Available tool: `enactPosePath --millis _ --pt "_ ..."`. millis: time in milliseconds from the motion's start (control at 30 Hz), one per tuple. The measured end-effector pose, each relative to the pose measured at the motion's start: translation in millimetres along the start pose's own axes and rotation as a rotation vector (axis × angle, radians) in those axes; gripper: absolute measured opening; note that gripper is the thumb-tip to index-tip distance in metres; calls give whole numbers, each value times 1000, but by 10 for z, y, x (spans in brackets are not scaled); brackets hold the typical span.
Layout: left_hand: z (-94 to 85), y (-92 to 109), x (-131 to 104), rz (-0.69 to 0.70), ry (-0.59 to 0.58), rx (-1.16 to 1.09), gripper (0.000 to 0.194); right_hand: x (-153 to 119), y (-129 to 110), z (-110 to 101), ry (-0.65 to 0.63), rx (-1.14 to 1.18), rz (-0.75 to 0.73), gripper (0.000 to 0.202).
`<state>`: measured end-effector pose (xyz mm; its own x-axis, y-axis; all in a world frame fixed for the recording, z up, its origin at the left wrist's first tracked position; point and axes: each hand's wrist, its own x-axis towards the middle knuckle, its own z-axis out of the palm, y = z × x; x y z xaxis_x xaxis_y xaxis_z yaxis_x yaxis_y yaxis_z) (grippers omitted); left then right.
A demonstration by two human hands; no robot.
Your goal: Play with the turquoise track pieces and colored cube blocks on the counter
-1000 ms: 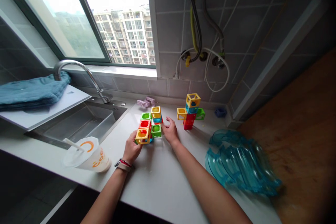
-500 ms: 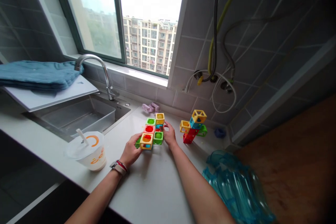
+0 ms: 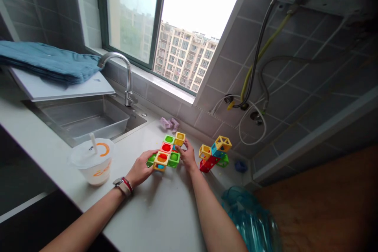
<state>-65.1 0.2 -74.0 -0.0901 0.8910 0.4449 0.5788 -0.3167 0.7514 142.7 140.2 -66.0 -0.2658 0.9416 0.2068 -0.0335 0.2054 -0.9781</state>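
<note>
Both hands grip toy blocks on white countertop beside sink.

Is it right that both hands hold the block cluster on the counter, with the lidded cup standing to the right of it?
Not quite. In the head view the left hand and right hand do hold the block cluster on the counter, but the cup stands to the left of it, near the sink.
</note>
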Motion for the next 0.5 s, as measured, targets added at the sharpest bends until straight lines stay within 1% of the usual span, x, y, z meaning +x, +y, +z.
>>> enactPosePath --millis 100,167,367,500 --pt "-2 18 6 7 11 1 51 19 -38 20 -12 24 0 74" --pt "-5 32 9 8 13 0 51 32 -30 41 5 32 1 74" --pt "-4 53 6 -31 -10 -4 50 77 42 73 126 -17 1 75" --pt "-5 71 13 2 6 -36 49 126 16 88 199 -94 -4 73"
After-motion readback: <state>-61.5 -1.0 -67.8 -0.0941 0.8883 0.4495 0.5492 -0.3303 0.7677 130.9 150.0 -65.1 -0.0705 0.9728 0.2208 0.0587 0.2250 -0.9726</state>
